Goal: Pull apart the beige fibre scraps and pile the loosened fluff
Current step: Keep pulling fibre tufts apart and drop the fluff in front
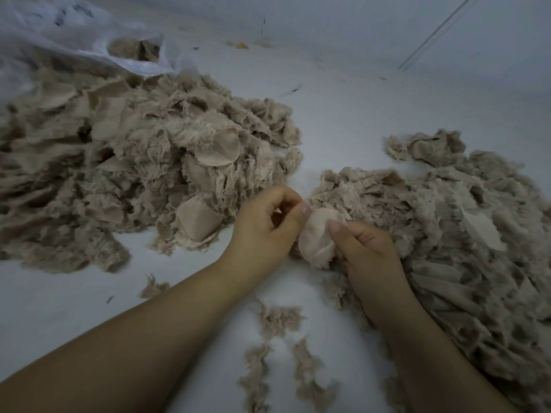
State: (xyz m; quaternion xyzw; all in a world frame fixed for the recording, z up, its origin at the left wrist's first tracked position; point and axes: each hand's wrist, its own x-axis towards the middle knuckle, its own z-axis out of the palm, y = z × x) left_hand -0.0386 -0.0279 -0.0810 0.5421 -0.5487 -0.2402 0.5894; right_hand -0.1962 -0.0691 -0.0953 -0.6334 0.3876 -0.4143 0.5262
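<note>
Hands are meeting at the centre of a pale worktop (343,114), both working on one beige fibre scrap (317,236). The left hand (265,225) is pinching the scrap's upper left edge between thumb and curled fingers. The right hand (365,254) is gripping its right side, thumb pressing on the smooth woven backing. The scrap is sitting between the two hands, at the near edge of the right-hand heap (465,234) of beige fluff and cloth. A larger heap of scraps (128,174), many showing flat backing pieces, is lying to the left, spilling from a translucent plastic bag (74,34) at the far left. Small loose tufts (280,320) are lying on the worktop near the forearms.

The step in hand appears to be tearing this scrap open. It would likely go best with both hands gripping close together near one edge, pulling steadily in opposite directions so the pile separates from the backing, then dropping the loosened fluff onto the right-hand heap rather than letting it scatter.
</note>
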